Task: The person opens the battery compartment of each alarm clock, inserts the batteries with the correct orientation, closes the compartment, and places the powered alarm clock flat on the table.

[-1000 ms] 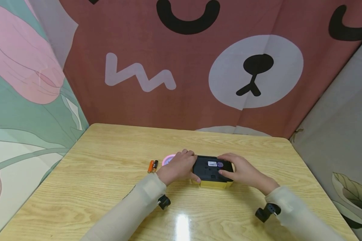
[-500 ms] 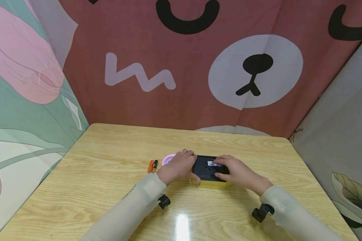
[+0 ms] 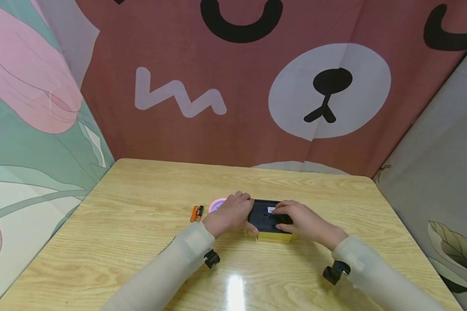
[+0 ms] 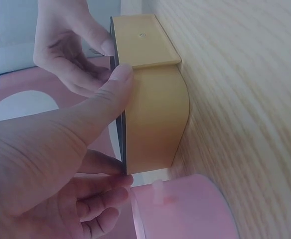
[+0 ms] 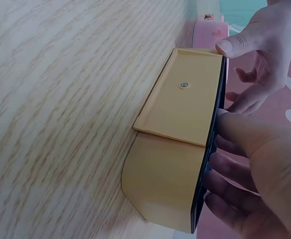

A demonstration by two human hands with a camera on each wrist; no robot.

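A yellow box-shaped device (image 3: 274,236) lies on the table with its black underside (image 3: 262,216) facing up and a white label on it. My left hand (image 3: 231,214) grips its left end, thumb on the near yellow side and fingers at the far edge. In the left wrist view, that thumb (image 4: 108,99) presses the yellow wall. My right hand (image 3: 305,220) rests its bent fingertips and thumb on the right part of the black face. The right wrist view shows those fingers (image 5: 235,184) against the black panel; what lies under the fingertips is hidden.
Two batteries, one orange (image 3: 194,214) and one dark with a copper end (image 3: 200,213), lie left of the hands. A pink round object (image 3: 214,204) stands behind my left hand, partly covered. Printed cloth (image 3: 249,142) hangs behind the table (image 3: 159,185).
My right hand has slid a little to the left across the black underside, covering part of the label. The left hand keeps its grip in the same place.
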